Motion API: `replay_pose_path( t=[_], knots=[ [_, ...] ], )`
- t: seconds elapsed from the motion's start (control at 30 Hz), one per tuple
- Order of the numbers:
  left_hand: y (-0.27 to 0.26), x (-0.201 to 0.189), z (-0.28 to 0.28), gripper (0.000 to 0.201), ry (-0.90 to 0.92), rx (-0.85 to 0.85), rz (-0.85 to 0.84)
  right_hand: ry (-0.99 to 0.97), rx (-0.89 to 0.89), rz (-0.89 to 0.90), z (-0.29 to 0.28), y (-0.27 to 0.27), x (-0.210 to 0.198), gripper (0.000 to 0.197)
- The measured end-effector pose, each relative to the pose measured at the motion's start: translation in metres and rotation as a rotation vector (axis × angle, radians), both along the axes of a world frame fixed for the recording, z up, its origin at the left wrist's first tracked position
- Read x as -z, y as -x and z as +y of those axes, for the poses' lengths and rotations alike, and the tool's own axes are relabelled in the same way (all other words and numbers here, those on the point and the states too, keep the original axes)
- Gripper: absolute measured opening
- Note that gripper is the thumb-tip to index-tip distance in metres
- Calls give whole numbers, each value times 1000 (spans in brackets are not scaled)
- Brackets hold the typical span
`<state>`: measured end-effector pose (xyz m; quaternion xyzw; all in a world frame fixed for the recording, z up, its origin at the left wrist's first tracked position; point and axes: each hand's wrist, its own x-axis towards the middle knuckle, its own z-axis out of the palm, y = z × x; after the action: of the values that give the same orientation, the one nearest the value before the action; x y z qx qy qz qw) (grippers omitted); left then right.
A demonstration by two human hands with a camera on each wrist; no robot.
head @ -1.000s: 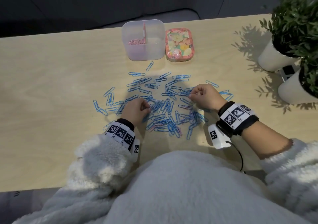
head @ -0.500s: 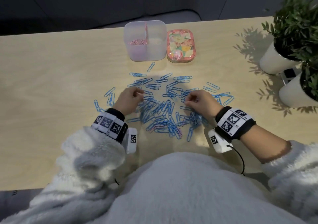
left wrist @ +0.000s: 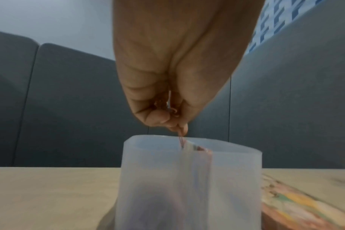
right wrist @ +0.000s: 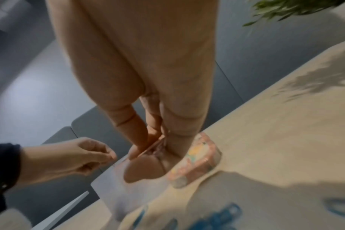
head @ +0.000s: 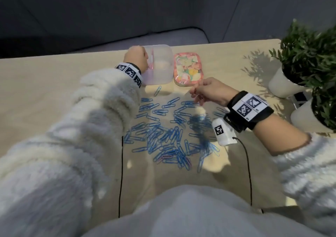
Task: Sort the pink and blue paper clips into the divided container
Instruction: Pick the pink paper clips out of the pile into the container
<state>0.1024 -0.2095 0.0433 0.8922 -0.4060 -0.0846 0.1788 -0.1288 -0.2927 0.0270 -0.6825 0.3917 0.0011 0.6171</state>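
The wooden tabletop (head: 45,91) is carrying two potted plants (head: 309,58) at the right edge and, at the far middle, the translucent divided container (head: 161,73) sitting beside its flowery lid (head: 188,70). Blue paper clips (head: 163,133) are lying scattered across the near middle, with a few pink ones (head: 164,157) showing in the pile's near part. The left hand (head: 136,58) is hovering over the container's left compartment, fingertips pinching pink clips (left wrist: 175,112) just above the rim. The right hand (head: 209,89) is hanging near the lid, thumb and fingers pinching pink clips (right wrist: 158,147). The clips are probably light, stiff and slippery wire, best pinched flat across the loops.
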Motion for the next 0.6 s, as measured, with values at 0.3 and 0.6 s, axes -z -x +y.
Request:
replay_pose_path(
  t=[0.3, 0.6],
  knots=[
    [-3, 14, 14, 34, 140, -36, 141, 0, 127, -232, 12, -121, -27, 34],
    [6, 32, 77, 41, 534, -110, 322, 165, -37, -189, 35, -175, -5, 34]
  ],
)
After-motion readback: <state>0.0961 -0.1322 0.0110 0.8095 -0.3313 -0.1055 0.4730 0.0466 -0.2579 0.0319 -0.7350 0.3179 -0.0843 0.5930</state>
